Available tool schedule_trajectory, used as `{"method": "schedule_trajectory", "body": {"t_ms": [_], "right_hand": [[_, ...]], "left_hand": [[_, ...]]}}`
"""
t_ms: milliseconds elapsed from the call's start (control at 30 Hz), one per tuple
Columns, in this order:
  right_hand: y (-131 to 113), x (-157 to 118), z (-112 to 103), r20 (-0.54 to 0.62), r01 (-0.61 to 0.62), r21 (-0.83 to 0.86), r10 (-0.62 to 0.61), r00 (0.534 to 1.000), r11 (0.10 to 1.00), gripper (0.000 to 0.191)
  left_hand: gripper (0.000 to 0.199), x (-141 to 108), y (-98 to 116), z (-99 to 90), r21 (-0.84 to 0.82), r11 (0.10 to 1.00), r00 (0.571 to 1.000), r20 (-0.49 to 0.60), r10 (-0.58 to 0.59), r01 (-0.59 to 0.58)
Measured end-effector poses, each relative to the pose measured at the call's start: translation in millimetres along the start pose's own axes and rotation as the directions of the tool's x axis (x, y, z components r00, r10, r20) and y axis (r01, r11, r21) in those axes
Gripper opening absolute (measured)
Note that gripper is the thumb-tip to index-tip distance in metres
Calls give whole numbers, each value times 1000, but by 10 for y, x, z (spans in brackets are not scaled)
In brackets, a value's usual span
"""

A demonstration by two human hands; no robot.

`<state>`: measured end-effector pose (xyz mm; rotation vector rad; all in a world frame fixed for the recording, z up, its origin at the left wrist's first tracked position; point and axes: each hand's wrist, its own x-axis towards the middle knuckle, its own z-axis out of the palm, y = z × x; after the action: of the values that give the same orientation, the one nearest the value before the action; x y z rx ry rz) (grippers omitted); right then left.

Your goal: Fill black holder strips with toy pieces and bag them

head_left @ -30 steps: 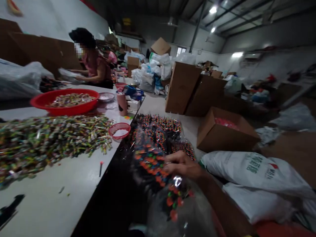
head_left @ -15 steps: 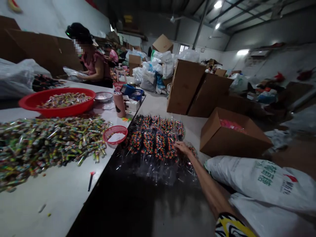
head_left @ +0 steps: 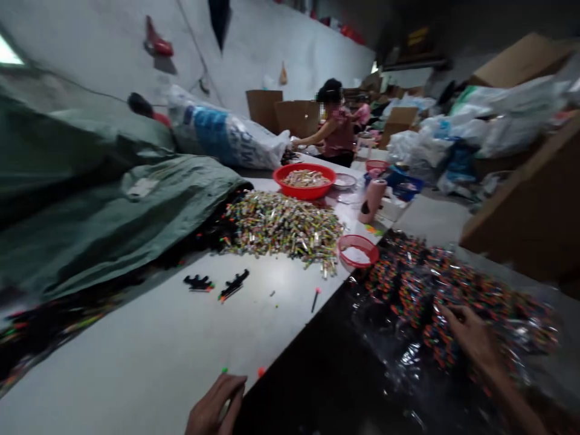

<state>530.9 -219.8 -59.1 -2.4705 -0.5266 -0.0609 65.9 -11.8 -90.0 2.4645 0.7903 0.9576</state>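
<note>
My right hand (head_left: 469, 335) rests at the pile of clear plastic bags (head_left: 408, 290) on the dark surface at the right. Its fingertips pinch at one bag; the bags hold small pieces with orange and green tips. At the bottom of the view my left hand (head_left: 215, 408) has curled fingers near the white table's edge; whatever is in them is hidden. Just beyond it show a small green tip (head_left: 225, 370) and an orange tip (head_left: 261, 372). Two black toy pieces with coloured tips (head_left: 198, 283) lie farther up the white table (head_left: 158, 344).
A heap of wrapped candy-like tubes (head_left: 290, 226) lies mid-table, with a red basin (head_left: 304, 192) behind it. A red basket (head_left: 357, 251) with white paper and a pink bottle (head_left: 374, 199) stand by the edge. Green sheeting (head_left: 181, 193) covers the left. A co-worker (head_left: 338, 127) sits beyond.
The view has swung left, bringing in the green sheeting and the black toy pieces. My left hand has come into view at the bottom. My right hand is still at the bags.
</note>
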Motion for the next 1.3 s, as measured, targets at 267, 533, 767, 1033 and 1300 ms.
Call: {"method": "schedule_trajectory", "body": {"t_ms": [267, 533, 767, 1033, 1300], "right_hand": [[-2596, -623, 1740, 505, 654, 241, -668, 546, 717, 26], [-3778, -384, 2518, 421, 683, -128, -584, 694, 719, 39], [-3423, -888, 2522, 408, 863, -12, -786, 465, 505, 21], [-3339, -1353, 2449, 314, 896, 158, -881, 353, 415, 17], [-3531, -1550, 2059, 726, 170, 630, -652, 218, 758, 43]], "left_hand": [[25, 680, -490, 113, 230, 942, 969, -40, -242, 245], [20, 1662, -995, 428, 368, 846, 900, 52, -432, 385], [21, 1129, -837, 327, 298, 838, 858, 98, -504, 458], [21, 629, -554, -62, -87, 692, 697, 43, -716, 717], [21, 476, -446, -285, -136, 770, 778, 11, -629, 624]]}}
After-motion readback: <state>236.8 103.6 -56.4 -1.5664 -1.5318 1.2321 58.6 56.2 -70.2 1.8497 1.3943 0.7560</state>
